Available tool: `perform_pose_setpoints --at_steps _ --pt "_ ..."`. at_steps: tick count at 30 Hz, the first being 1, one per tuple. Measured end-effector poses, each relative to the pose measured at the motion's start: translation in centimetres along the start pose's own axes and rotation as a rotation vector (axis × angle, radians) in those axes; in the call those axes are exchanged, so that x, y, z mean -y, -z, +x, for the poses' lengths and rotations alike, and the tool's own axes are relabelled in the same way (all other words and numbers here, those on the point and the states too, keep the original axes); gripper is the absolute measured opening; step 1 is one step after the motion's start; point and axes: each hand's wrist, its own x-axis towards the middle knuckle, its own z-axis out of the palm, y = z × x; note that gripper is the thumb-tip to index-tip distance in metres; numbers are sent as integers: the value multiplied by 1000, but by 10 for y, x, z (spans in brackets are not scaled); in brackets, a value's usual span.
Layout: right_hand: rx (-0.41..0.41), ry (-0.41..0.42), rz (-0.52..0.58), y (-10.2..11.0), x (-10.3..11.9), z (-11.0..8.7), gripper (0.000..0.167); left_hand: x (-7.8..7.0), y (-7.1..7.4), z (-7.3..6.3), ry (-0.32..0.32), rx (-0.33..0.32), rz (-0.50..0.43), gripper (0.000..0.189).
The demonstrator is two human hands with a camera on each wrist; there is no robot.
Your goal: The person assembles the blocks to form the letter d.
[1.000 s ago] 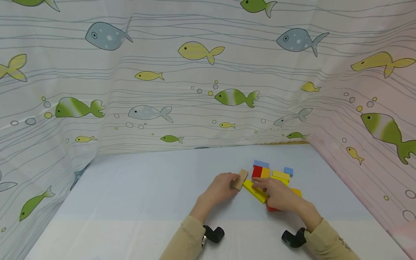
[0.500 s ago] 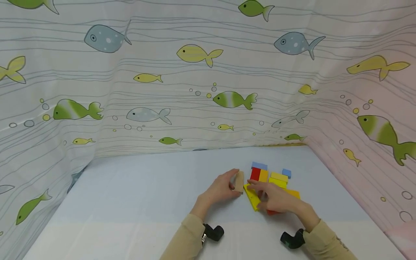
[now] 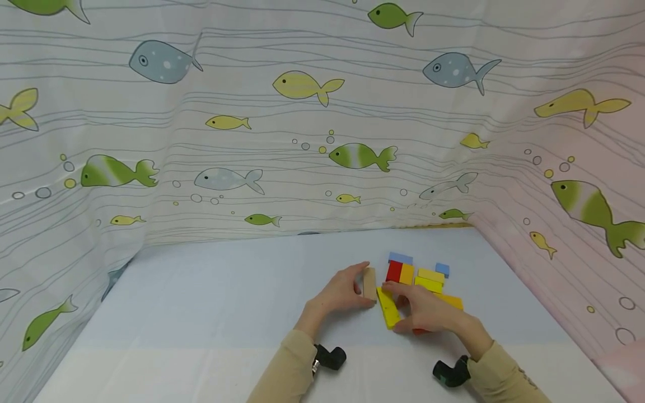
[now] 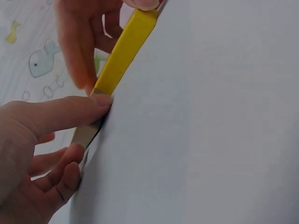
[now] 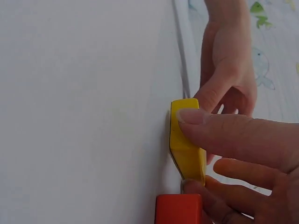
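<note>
My left hand (image 3: 339, 291) holds a plain wooden block (image 3: 370, 284) by its ends, thumb at the near end and fingers at the far one. Just to its right, my right hand (image 3: 428, 309) grips a long yellow block (image 3: 387, 308) the same way, lengthwise between thumb and fingers. The two blocks lie side by side on the table, close together at a slight angle. In the right wrist view, the right thumb presses the near end of the yellow block (image 5: 177, 140). The left thumb covers part of the wooden block (image 4: 87, 134) in the left wrist view.
Behind and around the right hand lie a red block (image 3: 394, 271), an orange block (image 3: 407, 273), blue blocks (image 3: 442, 270) and yellow ones (image 3: 429, 285). A red block (image 5: 178, 210) sits beside the right fingers. A fish-print curtain (image 3: 302, 168) hangs behind the white table (image 3: 211, 313).
Both held blocks have turned to point more straight away from me. The yellow block's near end swung left. My right hand went from fingertips on top to gripping its ends.
</note>
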Motion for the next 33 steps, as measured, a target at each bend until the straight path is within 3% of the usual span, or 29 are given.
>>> perform_pose_setpoints --at_steps 7,16,26,33 --pt "-16 8 0 -2 2 2 80 0 7 -15 50 -37 54 86" --pt "-50 -2 -24 -5 4 1 82 12 19 -41 20 -74 86 85" --pt "-50 -3 -25 -5 10 -1 83 15 31 -73 -32 -59 149 91" --pt "-54 54 -44 -6 17 -4 82 14 34 -93 -34 -19 163 93"
